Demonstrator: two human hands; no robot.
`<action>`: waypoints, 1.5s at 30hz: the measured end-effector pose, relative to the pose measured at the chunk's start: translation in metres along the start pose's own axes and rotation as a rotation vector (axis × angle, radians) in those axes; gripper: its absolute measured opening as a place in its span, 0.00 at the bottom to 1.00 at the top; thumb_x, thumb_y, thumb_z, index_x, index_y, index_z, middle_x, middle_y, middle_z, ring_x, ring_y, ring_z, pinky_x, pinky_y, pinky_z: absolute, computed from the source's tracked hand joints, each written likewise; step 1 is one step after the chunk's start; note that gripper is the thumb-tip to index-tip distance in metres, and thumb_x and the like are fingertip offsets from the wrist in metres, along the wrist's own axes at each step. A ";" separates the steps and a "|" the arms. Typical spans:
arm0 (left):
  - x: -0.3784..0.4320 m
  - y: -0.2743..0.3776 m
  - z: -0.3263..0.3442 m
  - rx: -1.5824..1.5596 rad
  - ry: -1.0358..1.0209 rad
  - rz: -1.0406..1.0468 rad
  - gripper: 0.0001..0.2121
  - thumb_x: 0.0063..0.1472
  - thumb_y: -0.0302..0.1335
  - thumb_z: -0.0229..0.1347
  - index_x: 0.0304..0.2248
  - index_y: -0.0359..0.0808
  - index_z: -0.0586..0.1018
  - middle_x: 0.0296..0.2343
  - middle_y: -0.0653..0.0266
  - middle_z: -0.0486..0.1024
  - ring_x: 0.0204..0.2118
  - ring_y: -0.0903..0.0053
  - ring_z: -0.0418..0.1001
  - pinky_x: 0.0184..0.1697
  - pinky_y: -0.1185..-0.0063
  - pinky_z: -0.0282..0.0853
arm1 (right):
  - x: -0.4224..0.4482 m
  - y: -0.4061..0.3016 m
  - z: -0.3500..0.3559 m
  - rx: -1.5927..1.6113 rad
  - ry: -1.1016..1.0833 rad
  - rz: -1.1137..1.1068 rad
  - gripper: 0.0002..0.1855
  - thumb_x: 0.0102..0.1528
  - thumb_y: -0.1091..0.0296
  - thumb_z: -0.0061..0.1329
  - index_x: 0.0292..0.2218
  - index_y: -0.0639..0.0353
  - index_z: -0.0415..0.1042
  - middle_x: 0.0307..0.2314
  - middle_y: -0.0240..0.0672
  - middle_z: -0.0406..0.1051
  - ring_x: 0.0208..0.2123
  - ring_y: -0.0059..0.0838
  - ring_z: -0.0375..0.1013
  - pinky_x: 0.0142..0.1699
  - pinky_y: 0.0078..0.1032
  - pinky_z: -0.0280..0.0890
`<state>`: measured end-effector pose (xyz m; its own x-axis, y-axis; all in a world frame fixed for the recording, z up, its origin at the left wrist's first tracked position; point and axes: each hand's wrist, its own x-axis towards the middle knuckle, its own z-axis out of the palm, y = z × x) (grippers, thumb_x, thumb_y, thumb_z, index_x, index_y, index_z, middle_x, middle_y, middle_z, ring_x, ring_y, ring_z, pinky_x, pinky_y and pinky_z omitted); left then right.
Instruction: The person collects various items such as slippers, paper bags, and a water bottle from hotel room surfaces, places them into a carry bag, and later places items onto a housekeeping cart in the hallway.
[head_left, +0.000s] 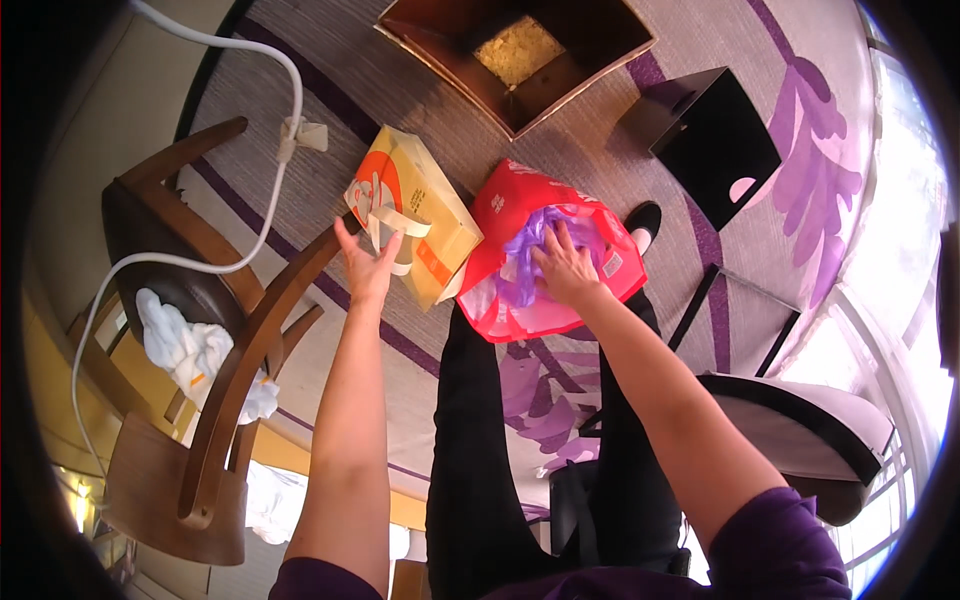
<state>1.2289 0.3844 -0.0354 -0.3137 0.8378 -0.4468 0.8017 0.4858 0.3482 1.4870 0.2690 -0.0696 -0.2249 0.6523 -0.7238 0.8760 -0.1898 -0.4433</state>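
My left hand (367, 266) is beside a yellow paper carrier bag (439, 202) with an orange print, its thumb and fingers apart around the bag's pale strap handles (405, 223). The bag leans over on the carpet. My right hand (566, 266) reaches into the mouth of a red carrier bag (517, 187), which has a pale lining. Its fingers are spread over a crumpled purple plastic bag (523, 259) inside. Whether they pinch the plastic cannot be made out. The red bag stands against the yellow one, in front of my legs.
A large open cardboard box (450, 67) lies ahead, with yellowish material inside. To the right stand a black box (716, 150) and a black-framed stand (694, 307). A wooden chair (217, 405) holding white cloth (191, 345) is at left. A white hose or cable (281, 180) hangs above it.
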 end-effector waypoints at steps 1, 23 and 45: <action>0.004 0.001 0.010 -0.256 -0.194 -0.063 0.44 0.45 0.33 0.60 0.55 0.36 0.43 0.46 0.47 0.60 0.49 0.64 0.59 0.51 0.72 0.55 | 0.018 0.007 0.012 -0.103 0.017 0.045 0.21 0.47 0.60 0.45 0.45 0.42 0.63 0.53 0.37 0.46 0.56 0.42 0.43 0.43 0.54 0.56; -0.173 0.095 -0.228 -0.385 -0.332 0.328 0.10 0.56 0.29 0.45 0.27 0.28 0.71 0.18 0.65 0.65 0.20 0.78 0.62 0.27 0.81 0.61 | -0.078 -0.156 -0.077 0.549 0.364 -0.442 0.43 0.35 0.51 0.58 0.52 0.44 0.56 0.54 0.46 0.42 0.55 0.56 0.41 0.56 0.47 0.44; -0.166 0.060 0.015 -0.228 -0.680 0.304 0.09 0.57 0.29 0.47 0.31 0.31 0.72 0.22 0.59 0.74 0.27 0.73 0.73 0.32 0.80 0.66 | -0.360 0.011 -0.006 0.781 1.144 0.612 0.22 0.57 0.57 0.37 0.47 0.64 0.59 0.42 0.38 0.62 0.43 0.31 0.62 0.47 0.27 0.57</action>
<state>1.3365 0.2708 0.0470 0.3431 0.6416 -0.6860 0.6552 0.3599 0.6642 1.5802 0.0364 0.1891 0.8442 0.4631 -0.2701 0.1862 -0.7258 -0.6623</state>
